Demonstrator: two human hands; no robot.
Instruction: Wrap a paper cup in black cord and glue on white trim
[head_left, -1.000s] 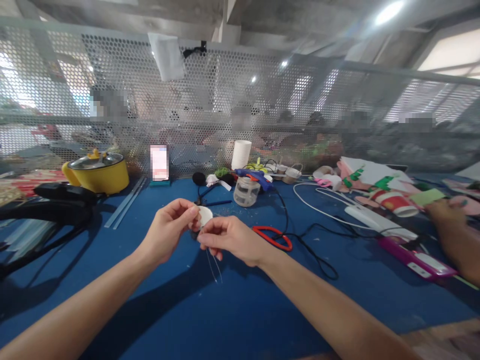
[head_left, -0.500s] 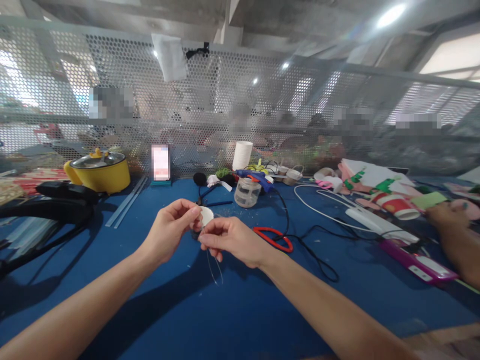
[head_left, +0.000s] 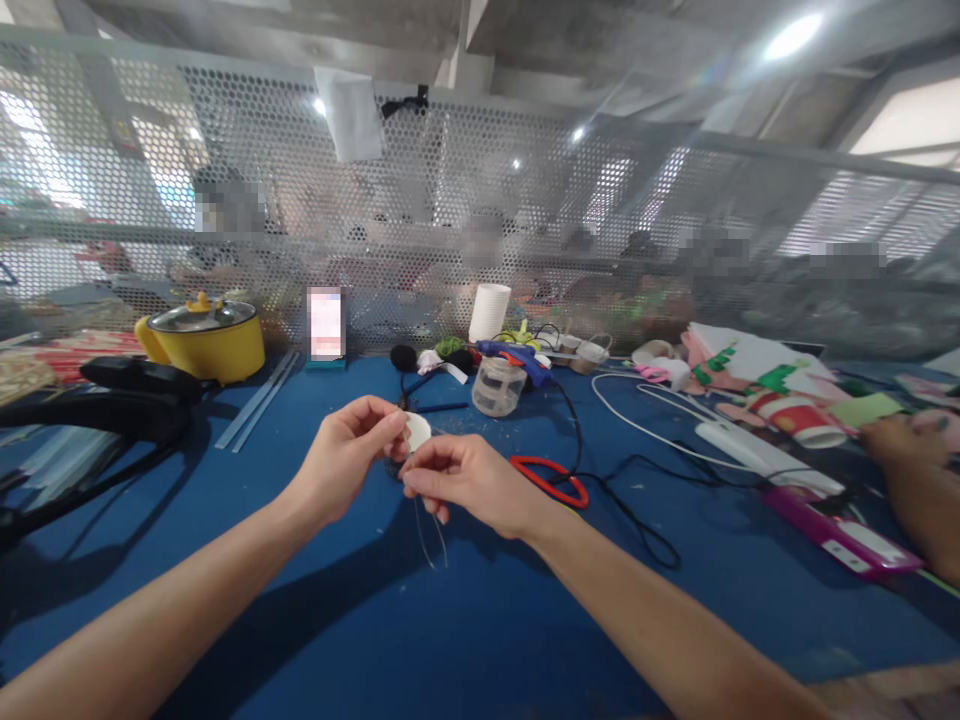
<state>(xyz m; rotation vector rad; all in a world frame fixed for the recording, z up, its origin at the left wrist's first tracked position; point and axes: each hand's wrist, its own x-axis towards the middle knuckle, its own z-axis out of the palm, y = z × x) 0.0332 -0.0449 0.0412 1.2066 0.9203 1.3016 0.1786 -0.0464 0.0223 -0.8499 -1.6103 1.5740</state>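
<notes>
My left hand (head_left: 351, 452) pinches a small round white piece (head_left: 418, 432) between thumb and fingers, above the middle of the blue table. Right beside it, my right hand (head_left: 448, 474) is closed in a pinch at the lower edge of the piece. A thin pale thread or wire (head_left: 424, 545) hangs in a loop below the right fingers, and its upper end is hidden by them. Just behind the hands is a dark object, mostly covered. Past them, a blue hot glue gun (head_left: 517, 358) rests on a clear plastic jar (head_left: 496, 392).
Red-handled scissors or pliers (head_left: 551, 480) lie to the right, with black cables. A purple power strip (head_left: 840, 535) is farther right, near another person's hand (head_left: 904, 450). A yellow pot (head_left: 214, 345), a phone (head_left: 325, 325) and a stack of white cups (head_left: 490, 312) stand at the back.
Both hands hold nearly the same pose around the white piece. The whole view has shifted slightly, with the scene moving a little to the right.
</notes>
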